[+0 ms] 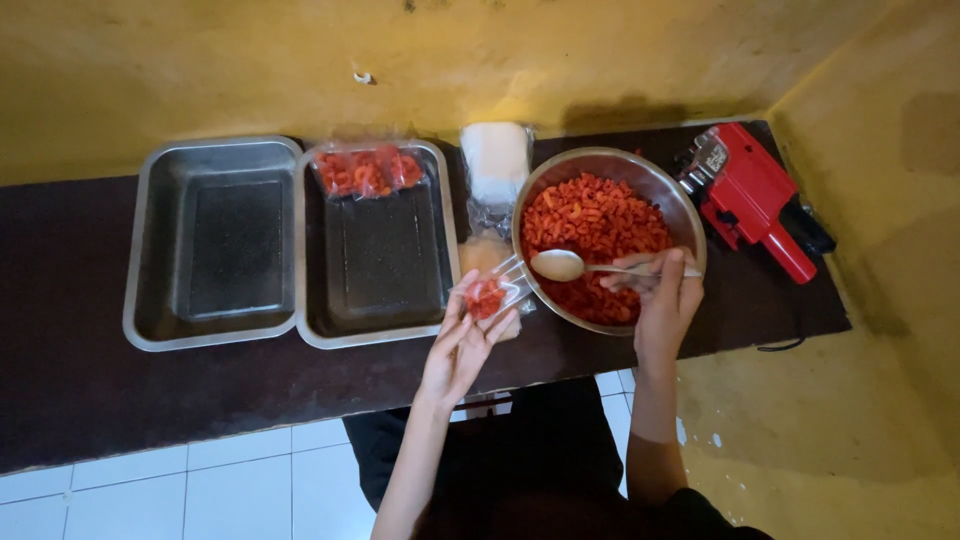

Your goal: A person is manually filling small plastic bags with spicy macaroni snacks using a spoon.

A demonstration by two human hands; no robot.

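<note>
My left hand holds a small clear plastic bag with a few red snack pieces in it, just left of the bowl's rim. My right hand grips the handle of a spoon, whose empty bowl points left over the food. Below the spoon sits a round metal bowl heaped with red-orange snack pieces.
Two rectangular metal trays stand to the left: the far one is bare, the nearer one has a filled clear bag at its back. A stack of clear bags lies behind. A red sealing tool sits right, by the yellow wall.
</note>
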